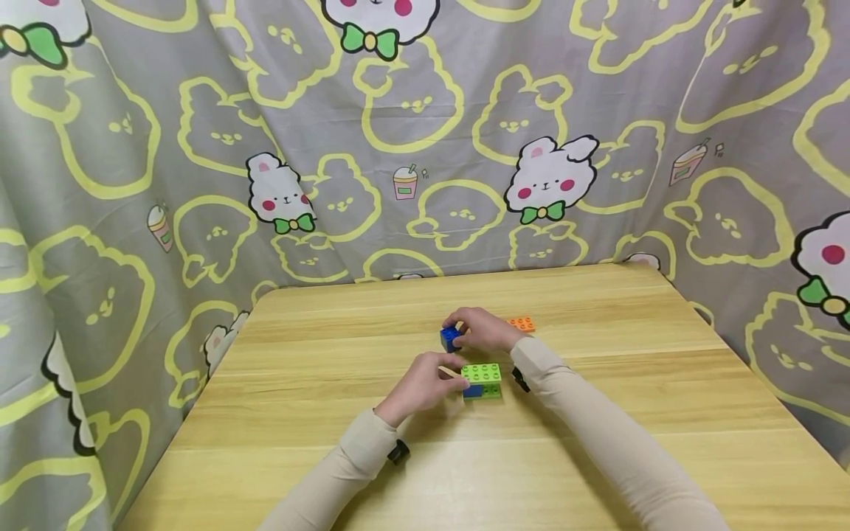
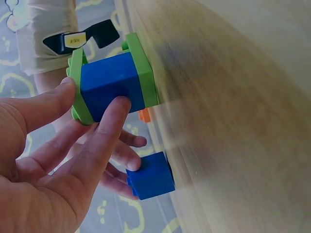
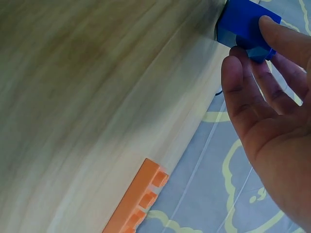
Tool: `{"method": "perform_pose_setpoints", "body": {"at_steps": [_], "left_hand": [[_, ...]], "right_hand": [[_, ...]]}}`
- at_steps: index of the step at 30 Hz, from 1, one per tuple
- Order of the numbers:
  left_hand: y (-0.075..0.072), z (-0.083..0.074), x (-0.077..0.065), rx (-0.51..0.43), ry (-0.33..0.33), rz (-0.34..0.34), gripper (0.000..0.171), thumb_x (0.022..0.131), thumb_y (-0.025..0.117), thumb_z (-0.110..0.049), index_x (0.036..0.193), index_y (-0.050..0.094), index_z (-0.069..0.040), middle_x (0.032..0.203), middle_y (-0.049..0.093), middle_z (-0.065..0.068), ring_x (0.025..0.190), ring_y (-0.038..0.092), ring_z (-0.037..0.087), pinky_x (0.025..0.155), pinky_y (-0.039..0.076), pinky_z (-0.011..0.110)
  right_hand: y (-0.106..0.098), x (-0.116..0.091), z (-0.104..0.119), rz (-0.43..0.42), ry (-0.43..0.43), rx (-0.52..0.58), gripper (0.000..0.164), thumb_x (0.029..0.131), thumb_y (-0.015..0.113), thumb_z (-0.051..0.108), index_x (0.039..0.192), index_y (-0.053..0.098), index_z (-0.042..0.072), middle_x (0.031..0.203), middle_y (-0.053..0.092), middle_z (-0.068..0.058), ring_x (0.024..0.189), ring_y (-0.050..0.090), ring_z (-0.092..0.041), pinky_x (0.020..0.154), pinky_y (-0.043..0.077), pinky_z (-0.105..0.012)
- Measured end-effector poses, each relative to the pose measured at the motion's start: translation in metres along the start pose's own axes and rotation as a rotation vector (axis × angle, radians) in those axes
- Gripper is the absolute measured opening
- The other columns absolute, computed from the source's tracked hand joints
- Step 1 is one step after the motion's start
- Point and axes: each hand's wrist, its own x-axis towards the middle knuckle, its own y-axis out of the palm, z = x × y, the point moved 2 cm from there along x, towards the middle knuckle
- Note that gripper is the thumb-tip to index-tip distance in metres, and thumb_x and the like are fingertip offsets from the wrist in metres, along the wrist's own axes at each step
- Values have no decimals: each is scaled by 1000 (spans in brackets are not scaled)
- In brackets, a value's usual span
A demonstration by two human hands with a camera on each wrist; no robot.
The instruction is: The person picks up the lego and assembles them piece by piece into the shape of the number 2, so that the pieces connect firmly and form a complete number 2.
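Observation:
On the wooden table stands a block stack: a lime-green studded plate [image 1: 481,372] on top, a blue block [image 2: 109,75] under its left end, and another green plate [image 2: 142,68] at the bottom. The left hand [image 1: 421,387] is at the stack's left end. Its thumb touches the upper plate's edge and its extended index finger lies against the blue block. Beyond the stack, the right hand [image 1: 487,330] pinches a loose blue brick [image 3: 245,19] between thumb and fingers. That brick is at the table surface, apart from the stack.
An orange studded brick [image 1: 523,323] lies behind the right hand, partly hidden by it. The wooden table [image 1: 319,354] meets a grey patterned curtain [image 1: 412,221] at its back and sides. Black wrist straps [image 1: 398,451] are worn on both sleeves.

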Motion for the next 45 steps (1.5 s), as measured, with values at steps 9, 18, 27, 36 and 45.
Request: {"method": "perform_pose_setpoints", "body": {"at_steps": [9, 18, 27, 36, 45], "left_hand": [[1, 1, 0, -12, 0, -1, 28, 95, 75, -18, 119, 73, -6, 117, 73, 11, 90, 74, 24, 76, 61, 34], [1, 0, -1, -14, -25, -5, 31, 95, 75, -19, 121, 73, -4, 122, 72, 11, 94, 75, 24, 74, 60, 32], [0, 2, 0, -22, -41, -5, 33, 95, 75, -21, 123, 72, -4, 124, 71, 11, 97, 74, 25, 78, 61, 34], [0, 1, 0, -10, -35, -10, 32, 94, 75, -20, 122, 73, -5, 123, 71, 11, 96, 75, 25, 76, 60, 32], [0, -1, -1, -2, -27, -9, 31, 94, 75, -19, 121, 73, -4, 125, 71, 13, 94, 75, 26, 77, 61, 35]], "right_hand": [[1, -7, -4, -22, -10, -4, 38, 97, 70, 8, 135, 64, 4, 128, 66, -12, 105, 67, -21, 89, 58, -37], [-1, -15, -8, -50, -34, -7, 38, 97, 71, 9, 134, 64, 4, 126, 66, -11, 104, 67, -21, 88, 58, -37], [-4, -23, -14, -76, -35, -4, 37, 98, 70, 11, 134, 64, 5, 124, 66, -10, 104, 66, -20, 87, 58, -37], [-8, -30, -20, -93, -51, -25, 38, 98, 70, 13, 135, 63, 5, 124, 65, -11, 104, 66, -22, 86, 58, -38], [-14, -42, -20, -116, -77, -41, 38, 98, 70, 13, 134, 63, 3, 124, 64, -12, 104, 65, -24, 87, 58, -38]]}}
